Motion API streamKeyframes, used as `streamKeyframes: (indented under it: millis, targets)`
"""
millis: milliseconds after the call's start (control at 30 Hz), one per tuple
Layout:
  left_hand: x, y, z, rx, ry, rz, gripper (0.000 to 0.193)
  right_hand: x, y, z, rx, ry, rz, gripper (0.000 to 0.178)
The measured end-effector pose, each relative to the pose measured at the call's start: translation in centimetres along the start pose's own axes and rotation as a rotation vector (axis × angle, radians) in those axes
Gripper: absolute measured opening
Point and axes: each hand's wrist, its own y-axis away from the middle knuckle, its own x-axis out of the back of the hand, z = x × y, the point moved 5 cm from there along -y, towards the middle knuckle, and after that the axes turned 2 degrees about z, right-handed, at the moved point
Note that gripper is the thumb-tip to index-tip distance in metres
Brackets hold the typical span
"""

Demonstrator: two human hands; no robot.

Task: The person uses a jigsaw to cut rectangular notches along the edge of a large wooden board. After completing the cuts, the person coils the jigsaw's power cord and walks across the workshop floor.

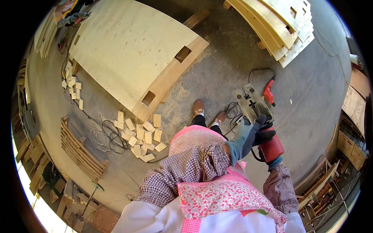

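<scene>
I hold a red power saw [271, 149] with a grey metal base plate [252, 103] up in front of me, plate facing the camera. My left hand [241, 140], in a grey-blue glove with black fingers, reaches across my chest and grips the tool just below the plate. My right hand [267, 136], in a dark glove, is closed around the red body. A black cord [233, 112] hangs from the tool toward the floor.
A large plywood panel [128, 50] with rectangular cut-outs lies ahead on the left, with small wood blocks [142, 134] and cables [107, 138] beside it. A second red tool [268, 93] lies on the concrete. Stacked panels [279, 23] sit far right, a slatted frame [79, 149] at left.
</scene>
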Motion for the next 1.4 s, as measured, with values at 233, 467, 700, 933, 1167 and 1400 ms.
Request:
streamKeyframes:
  millis: [233, 467, 700, 933, 1167, 1400]
  targets:
    - [2.1, -2.6, 2.3, 0.097, 0.024, -0.059, 0.052, 4.6, -1.3, 11.2, -0.008, -0.427, -0.211, 0.034]
    - [10.4, -4.7, 5.9, -0.629, -1.418, 0.138, 0.047, 3.6, -5.4, 14.5, -0.423, -1.488, 0.157, 0.022]
    - [20.1, -5.4, 6.4, -0.476, -0.423, 0.492, 0.052, 5.3, -12.9, 20.2, -0.443, -1.375, 0.469, 0.032]
    - [22.4, -10.3, 0.4, -0.184, -0.101, 0.323, 0.042, 11.0, -23.9, 22.8, -0.258, -0.459, 0.770, 0.050]
    - [31.1, -13.2, -8.5, -0.072, 0.431, 0.089, 0.038, 12.9, -34.7, 33.2, -0.544, -0.651, 0.829, 0.042]
    - [30.0, -16.7, -10.1, 0.099, 0.276, -0.030, 0.063, 15.6, -43.2, 37.8, -0.348, -0.906, 0.791, 0.044]
